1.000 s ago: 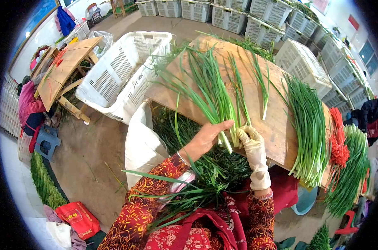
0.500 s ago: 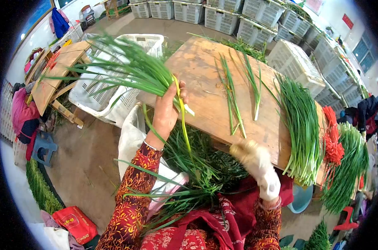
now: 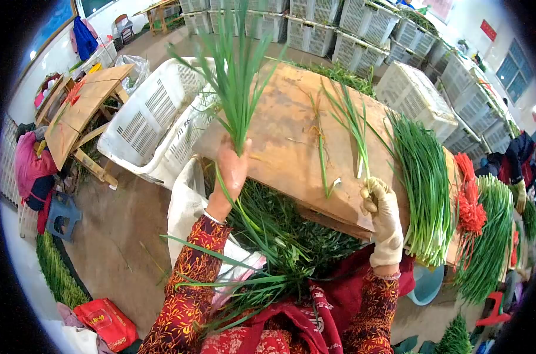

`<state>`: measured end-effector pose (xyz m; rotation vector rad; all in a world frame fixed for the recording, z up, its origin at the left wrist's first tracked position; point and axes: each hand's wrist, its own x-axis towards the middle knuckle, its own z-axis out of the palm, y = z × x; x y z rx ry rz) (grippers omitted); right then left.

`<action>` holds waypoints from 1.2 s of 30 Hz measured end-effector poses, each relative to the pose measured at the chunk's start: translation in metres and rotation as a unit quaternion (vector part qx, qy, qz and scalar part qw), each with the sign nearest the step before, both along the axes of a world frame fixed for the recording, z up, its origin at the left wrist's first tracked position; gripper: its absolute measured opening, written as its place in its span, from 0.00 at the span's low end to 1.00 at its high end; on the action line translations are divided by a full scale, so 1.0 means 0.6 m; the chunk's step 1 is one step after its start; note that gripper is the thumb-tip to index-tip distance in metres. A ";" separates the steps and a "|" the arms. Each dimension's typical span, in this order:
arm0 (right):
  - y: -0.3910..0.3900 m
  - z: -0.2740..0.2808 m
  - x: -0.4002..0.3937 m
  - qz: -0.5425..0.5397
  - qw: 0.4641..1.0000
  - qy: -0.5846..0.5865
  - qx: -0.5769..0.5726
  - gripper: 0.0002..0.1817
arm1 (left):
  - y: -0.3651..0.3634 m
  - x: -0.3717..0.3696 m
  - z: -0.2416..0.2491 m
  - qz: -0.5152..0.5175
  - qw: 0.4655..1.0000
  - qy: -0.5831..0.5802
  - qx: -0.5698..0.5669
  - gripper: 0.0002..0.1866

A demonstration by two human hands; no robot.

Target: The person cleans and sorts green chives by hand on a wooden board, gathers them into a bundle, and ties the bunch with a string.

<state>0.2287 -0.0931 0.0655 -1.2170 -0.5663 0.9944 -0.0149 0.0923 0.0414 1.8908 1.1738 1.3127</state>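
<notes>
My bare left hand [image 3: 231,168] is closed around a bunch of garlic chives [image 3: 238,112], whose leaves point up and away above the wooden board. A yellowed leaf [image 3: 247,215] hangs below that hand. My right hand [image 3: 379,197], in a pale glove, has its fingers pinched at the white lower end of a few loose chives [image 3: 355,127] on the board [image 3: 280,124]. Left of these lie a thin chive stem [image 3: 323,156] and some brownish scraps. A big row of chives [image 3: 421,194] lies to the right of my right hand.
A heap of chives [image 3: 280,218] sits below the board's near edge. Red ties [image 3: 470,194] lie between the two big chive piles. A white crate [image 3: 156,130] stands at left, with stacked crates [image 3: 309,29] behind. A blue basin [image 3: 427,283] is under the board.
My left hand has turned its bunch from pointing left to upright, and the yellow leaf has dropped lower. My right hand has moved up to the loose chives. Fewer stems lie in the left group.
</notes>
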 end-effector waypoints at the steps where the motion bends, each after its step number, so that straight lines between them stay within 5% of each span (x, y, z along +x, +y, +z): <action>1: 0.000 -0.009 -0.006 0.000 1.000 0.000 0.004 0.10 | 0.009 -0.005 0.005 0.000 1.000 0.000 0.004 0.13; 4: 0.006 -0.020 -0.024 0.029 0.987 0.134 0.086 0.10 | 0.021 -0.013 0.021 0.046 0.993 -0.012 0.108 0.15; 5: 0.014 -0.021 -0.037 0.015 0.989 0.119 0.081 0.09 | 0.015 -0.014 0.027 -0.011 0.997 -0.061 -0.049 0.15; 7: 0.019 -0.006 -0.057 0.028 0.989 0.113 0.086 0.08 | 0.005 -0.014 0.046 -0.121 0.917 -0.153 -0.347 0.17; 10: 0.023 0.016 -0.089 0.056 0.998 0.016 0.033 0.09 | -0.048 0.018 0.049 -0.301 0.841 -0.274 -0.357 0.14; 15: 0.039 -0.010 -0.142 0.154 0.987 -0.049 0.017 0.12 | -0.095 0.075 -0.006 -0.322 0.738 -0.353 -0.476 0.10; 19: 0.034 0.007 -0.118 0.133 0.980 -0.142 -0.052 0.11 | -0.103 0.064 0.009 -0.305 0.746 -0.338 -0.486 0.11; 21: 0.042 0.008 -0.077 0.062 0.975 -0.207 -0.050 0.09 | -0.081 0.054 0.012 -0.317 0.753 -0.349 -0.459 0.14; 22: 0.063 -0.058 -0.024 -0.029 0.969 -0.241 0.039 0.09 | -0.069 0.056 0.017 -0.296 0.763 -0.381 -0.430 0.15; 23: 0.067 -0.021 -0.006 -0.128 0.824 -0.550 -0.048 0.11 | -0.056 0.058 0.024 -0.274 0.771 -0.411 -0.401 0.15; 25: 0.080 0.006 0.030 -0.126 0.730 -0.628 -0.238 0.17 | -0.025 0.053 0.027 -0.356 0.683 -0.510 -0.382 0.15; 27: 0.092 -0.036 0.080 -0.084 0.714 -0.640 -0.272 0.15 | -0.020 0.044 0.046 -0.421 0.583 -0.571 -0.396 0.16; 28: 0.096 -0.044 0.095 -0.070 0.708 -0.644 -0.282 0.14 | -0.020 0.040 0.053 -0.421 0.583 -0.572 -0.395 0.16; 31: 0.097 -0.037 0.107 -0.061 0.765 -0.567 -0.299 0.13 | -0.022 0.029 0.065 -0.451 0.542 -0.580 -0.408 0.17; 32: 0.086 -0.025 0.109 -0.044 0.907 -0.373 -0.189 0.11 | -0.024 0.026 0.068 -0.394 0.628 -0.562 -0.367 0.17; 33: 0.074 -0.004 0.104 -0.025 0.986 -0.153 -0.065 0.09 | -0.026 0.025 0.071 -0.333 0.706 -0.537 -0.321 0.18; 34: 0.061 0.015 0.085 -0.023 0.997 -0.074 -0.006 0.07 | -0.028 0.027 0.074 -0.296 0.740 -0.518 -0.309 0.15; 36: 0.056 0.014 0.053 -0.030 0.997 -0.060 0.029 0.07 | -0.045 0.033 0.059 -0.300 0.723 -0.501 -0.370 0.15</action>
